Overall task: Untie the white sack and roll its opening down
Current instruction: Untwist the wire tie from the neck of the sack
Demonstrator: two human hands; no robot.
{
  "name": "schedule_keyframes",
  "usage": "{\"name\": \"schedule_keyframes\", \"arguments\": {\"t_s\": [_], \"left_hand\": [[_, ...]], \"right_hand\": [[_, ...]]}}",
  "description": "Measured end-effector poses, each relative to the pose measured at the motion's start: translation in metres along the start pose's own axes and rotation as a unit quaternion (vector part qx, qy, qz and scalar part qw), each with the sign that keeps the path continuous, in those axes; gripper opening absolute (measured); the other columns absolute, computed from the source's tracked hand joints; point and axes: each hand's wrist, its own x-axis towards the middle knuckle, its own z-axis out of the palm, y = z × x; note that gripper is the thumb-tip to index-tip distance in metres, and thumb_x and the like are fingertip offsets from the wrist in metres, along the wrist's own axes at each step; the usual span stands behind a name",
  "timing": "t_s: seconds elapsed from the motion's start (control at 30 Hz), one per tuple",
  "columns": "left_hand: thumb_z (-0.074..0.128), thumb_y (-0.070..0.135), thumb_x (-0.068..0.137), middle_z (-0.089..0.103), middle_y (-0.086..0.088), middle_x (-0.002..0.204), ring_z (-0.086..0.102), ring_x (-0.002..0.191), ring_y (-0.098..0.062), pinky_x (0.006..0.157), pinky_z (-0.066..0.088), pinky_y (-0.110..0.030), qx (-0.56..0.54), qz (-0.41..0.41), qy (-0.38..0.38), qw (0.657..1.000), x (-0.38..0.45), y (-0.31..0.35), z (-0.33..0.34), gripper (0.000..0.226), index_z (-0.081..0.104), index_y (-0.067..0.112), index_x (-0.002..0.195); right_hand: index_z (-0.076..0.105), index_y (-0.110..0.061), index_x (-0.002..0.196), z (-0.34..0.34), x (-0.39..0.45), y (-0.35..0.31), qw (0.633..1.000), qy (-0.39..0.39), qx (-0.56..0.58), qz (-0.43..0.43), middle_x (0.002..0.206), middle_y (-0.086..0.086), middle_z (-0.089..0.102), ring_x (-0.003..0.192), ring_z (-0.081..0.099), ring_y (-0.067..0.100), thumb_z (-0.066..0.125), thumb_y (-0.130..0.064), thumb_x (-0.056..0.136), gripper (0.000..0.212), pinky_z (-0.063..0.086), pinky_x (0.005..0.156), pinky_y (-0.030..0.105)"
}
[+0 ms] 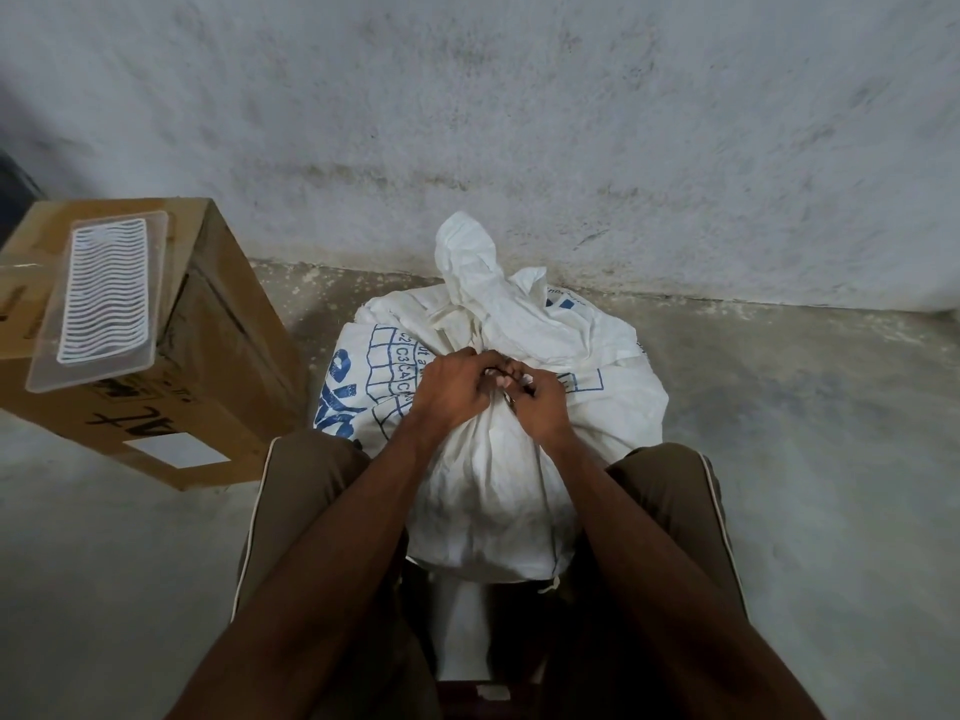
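Note:
A full white woven sack point(498, 475) with blue print stands on the floor between my knees, against the wall. Its gathered neck point(470, 262) sticks up and leans away from me, tied off just below. My left hand point(452, 389) and my right hand point(537, 402) meet at the tie, fingers curled and pinching the knot of the sack's neck. The knot itself is mostly hidden under my fingers. A thin white string point(550, 517) runs down the sack's front side.
A brown cardboard box point(208, 366) stands to the left of the sack, with a clear plastic tray point(104, 293) lying on top. A stained white wall point(519, 122) rises right behind the sack. Bare concrete floor point(805, 433) spreads to the right.

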Motion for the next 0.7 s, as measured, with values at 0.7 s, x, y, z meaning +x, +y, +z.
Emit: {"name": "schedule_keyframes", "arguments": {"t_s": [0.7], "left_hand": [[0.066,0.012,0.073,0.056,-0.01,0.109,0.045,0.108,-0.029,0.084,0.047,-0.039,-0.034,-0.06,0.139,0.988,-0.025,0.018,-0.019,0.045,0.061,0.013,0.117]], "right_hand": [[0.072,-0.018,0.097,-0.014,-0.034,-0.018,0.985,0.108,0.091,-0.095,0.096,0.0,0.071,0.09,0.07,0.022,0.07,-0.013,0.091,0.008,0.06,0.077,0.045]]}}
